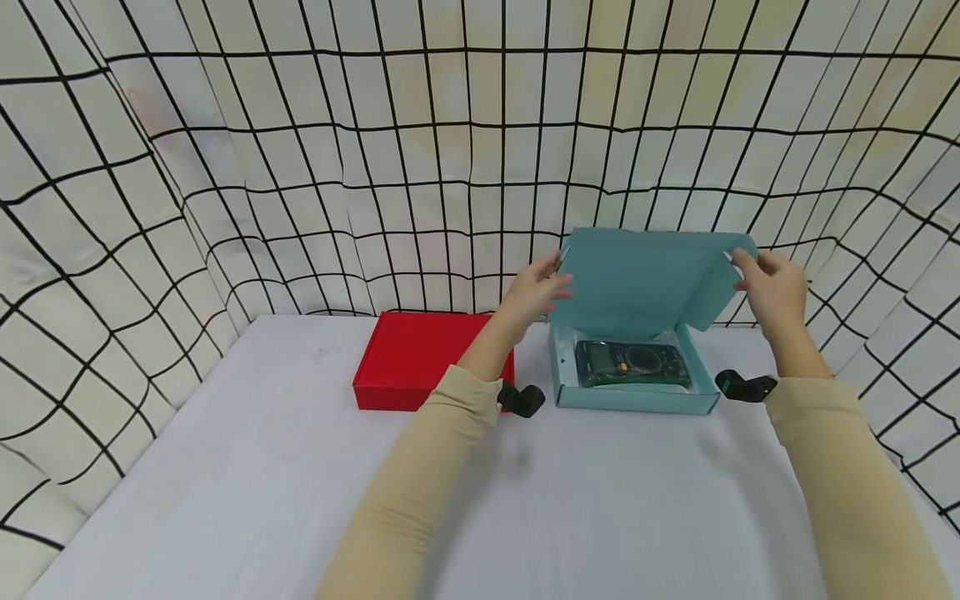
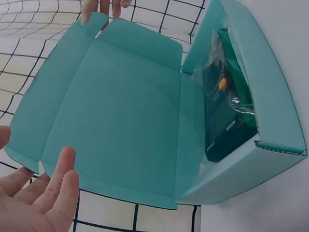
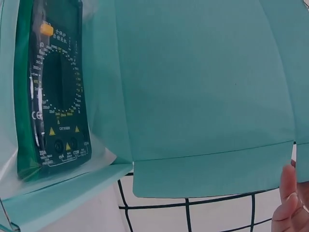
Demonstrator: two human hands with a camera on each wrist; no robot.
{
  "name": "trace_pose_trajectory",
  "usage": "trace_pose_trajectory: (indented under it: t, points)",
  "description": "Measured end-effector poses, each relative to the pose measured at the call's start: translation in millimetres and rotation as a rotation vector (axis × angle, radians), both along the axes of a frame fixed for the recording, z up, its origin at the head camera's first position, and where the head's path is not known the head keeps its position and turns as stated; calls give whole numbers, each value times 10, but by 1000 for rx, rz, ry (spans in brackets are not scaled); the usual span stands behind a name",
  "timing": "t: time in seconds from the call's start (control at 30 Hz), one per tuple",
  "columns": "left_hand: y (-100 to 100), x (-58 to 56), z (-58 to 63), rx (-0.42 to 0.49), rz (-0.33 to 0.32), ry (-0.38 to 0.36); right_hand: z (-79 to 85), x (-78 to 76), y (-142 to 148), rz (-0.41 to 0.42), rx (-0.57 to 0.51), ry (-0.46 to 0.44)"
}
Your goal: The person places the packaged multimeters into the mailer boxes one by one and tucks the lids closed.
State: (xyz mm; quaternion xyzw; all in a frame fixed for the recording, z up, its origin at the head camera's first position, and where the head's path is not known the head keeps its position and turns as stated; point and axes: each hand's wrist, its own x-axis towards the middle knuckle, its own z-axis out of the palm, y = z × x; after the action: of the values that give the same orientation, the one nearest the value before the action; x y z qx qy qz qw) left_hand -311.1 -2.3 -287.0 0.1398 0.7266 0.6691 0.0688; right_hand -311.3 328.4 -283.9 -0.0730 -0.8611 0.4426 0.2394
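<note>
A teal cardboard box [image 1: 637, 400] stands with its lid [image 1: 630, 283] raised. In it lies a dark digital multimeter [image 1: 632, 363] with a round dial, a yellow button and green sides, wrapped in clear plastic. At the lid's upper left corner my left hand [image 1: 534, 292] holds the edge, some fingers stretched out; the left wrist view shows fingertips passing behind the flap. My right hand [image 1: 776, 292] pinches the upper right corner of the lid, beside the folded side flap [image 3: 207, 176]. Part of that hand is cut off in the right wrist view.
A closed red box [image 1: 420, 354] sits on the white table [image 1: 262, 467] left of the teal box, partly behind my left forearm. Behind the table rises a white cloth wall with a black grid [image 1: 450, 182], close to the raised lid.
</note>
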Motion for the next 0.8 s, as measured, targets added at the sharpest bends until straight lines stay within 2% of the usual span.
trace_pose_trajectory:
  t: [0.13, 0.43, 0.63, 0.8]
  points:
    - [-6, 48, -31, -33, -13, 16, 1, 25, 33, 14, -23, 14]
    - [-46, 137, -111, -38, -67, 31, -31, 69, 62, 0, -126, -72]
    - [-66, 165, -172, -31, -89, 57, -93, 113, -22, -23, -171, -56]
    - [-83, 196, -214, -30, -100, 114, -139, 140, -103, -8, -302, -26]
